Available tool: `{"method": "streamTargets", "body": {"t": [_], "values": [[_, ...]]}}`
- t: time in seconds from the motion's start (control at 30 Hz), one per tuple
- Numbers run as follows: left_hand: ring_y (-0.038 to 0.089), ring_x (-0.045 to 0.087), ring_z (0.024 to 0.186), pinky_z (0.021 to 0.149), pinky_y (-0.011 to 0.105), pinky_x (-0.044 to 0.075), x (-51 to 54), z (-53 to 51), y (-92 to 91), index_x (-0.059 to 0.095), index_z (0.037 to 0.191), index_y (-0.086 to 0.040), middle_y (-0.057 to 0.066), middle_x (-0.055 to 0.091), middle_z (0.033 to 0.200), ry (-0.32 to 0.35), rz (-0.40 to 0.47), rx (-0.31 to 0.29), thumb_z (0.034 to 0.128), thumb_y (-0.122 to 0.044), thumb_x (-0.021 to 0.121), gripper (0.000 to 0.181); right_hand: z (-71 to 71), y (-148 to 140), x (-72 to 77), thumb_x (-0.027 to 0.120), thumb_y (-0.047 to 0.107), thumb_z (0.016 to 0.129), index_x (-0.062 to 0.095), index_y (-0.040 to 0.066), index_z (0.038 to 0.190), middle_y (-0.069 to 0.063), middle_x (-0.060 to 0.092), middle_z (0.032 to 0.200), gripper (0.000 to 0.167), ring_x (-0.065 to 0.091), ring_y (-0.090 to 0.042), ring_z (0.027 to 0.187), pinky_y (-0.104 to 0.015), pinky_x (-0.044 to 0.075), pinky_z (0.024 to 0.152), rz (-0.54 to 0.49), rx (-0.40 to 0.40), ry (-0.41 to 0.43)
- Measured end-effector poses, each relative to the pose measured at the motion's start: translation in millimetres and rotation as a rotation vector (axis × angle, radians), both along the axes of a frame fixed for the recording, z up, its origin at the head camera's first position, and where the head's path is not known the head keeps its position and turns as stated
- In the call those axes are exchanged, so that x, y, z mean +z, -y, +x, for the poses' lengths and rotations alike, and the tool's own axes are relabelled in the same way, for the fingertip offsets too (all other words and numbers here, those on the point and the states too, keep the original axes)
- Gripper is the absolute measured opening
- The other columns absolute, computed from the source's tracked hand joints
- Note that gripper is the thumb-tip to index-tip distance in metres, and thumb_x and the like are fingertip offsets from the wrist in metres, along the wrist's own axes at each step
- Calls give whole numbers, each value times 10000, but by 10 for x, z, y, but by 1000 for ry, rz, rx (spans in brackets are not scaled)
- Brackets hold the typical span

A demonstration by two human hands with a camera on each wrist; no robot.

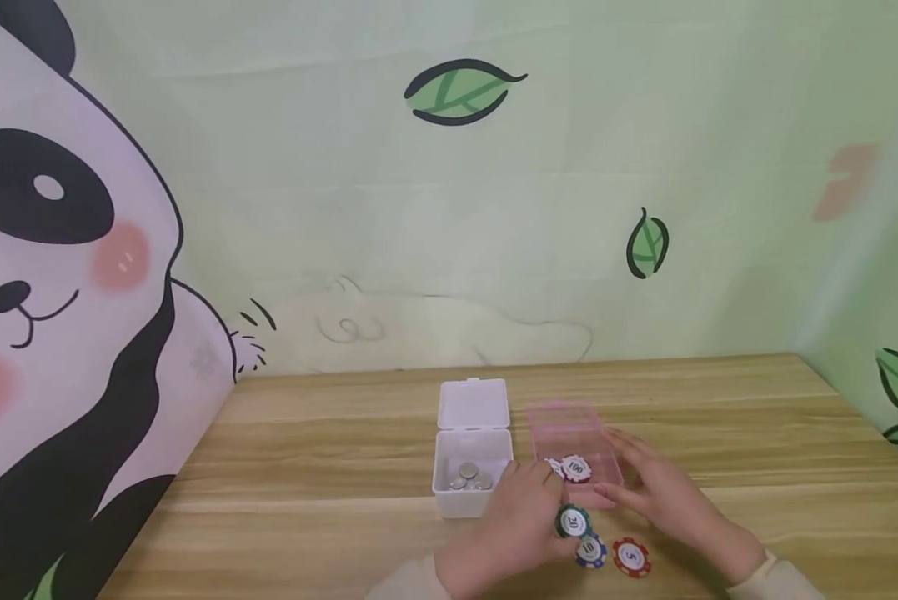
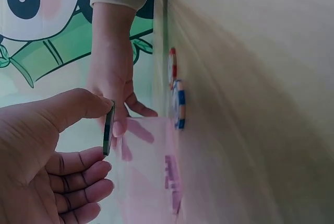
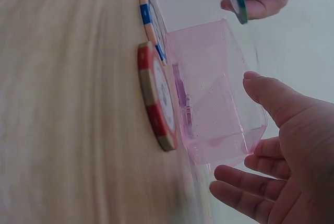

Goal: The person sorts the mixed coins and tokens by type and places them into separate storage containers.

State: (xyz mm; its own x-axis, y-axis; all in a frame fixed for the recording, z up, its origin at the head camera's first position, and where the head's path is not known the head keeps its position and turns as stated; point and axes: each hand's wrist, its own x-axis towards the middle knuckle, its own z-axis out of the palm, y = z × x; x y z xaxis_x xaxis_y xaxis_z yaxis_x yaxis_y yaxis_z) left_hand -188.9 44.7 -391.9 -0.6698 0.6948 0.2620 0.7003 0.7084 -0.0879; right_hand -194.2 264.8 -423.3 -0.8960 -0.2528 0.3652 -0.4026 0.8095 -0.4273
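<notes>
My left hand (image 1: 519,517) pinches a green poker chip (image 1: 573,522) marked 20 between thumb and forefinger, just above the table at the pink box's near side. In the left wrist view this chip (image 2: 108,130) stands on edge. The translucent pink box (image 1: 599,454) has its lid raised and contains white-faced chips (image 1: 576,468), one marked 100. My right hand (image 1: 669,500) rests at the box's right near corner, thumb by the rim, fingers loosely extended along the side. A blue chip (image 1: 591,551) marked 10 and a red chip (image 1: 631,557) marked 5 lie in front.
Left of the pink box stands a white box (image 1: 464,503), lid raised, with several silver coins (image 1: 469,472) inside. Both boxes are on a wood-grain table (image 1: 306,467). A cloth backdrop (image 1: 306,208) with a panda and leaves hangs behind.
</notes>
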Motion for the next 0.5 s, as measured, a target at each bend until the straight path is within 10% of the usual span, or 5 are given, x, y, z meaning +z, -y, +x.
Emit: {"method": "streamTargets", "body": {"t": [0.5], "values": [[85,503,835,823,253,421,112,-292,-25,634,876,-164,-74,568,862,77,74,44,718,-570,752,452,-8,11,-3,715,385,832,464,-20,1383,-252,500,1391,728,645,-344,1010,-541,529,881,-8,-3,8]]}}
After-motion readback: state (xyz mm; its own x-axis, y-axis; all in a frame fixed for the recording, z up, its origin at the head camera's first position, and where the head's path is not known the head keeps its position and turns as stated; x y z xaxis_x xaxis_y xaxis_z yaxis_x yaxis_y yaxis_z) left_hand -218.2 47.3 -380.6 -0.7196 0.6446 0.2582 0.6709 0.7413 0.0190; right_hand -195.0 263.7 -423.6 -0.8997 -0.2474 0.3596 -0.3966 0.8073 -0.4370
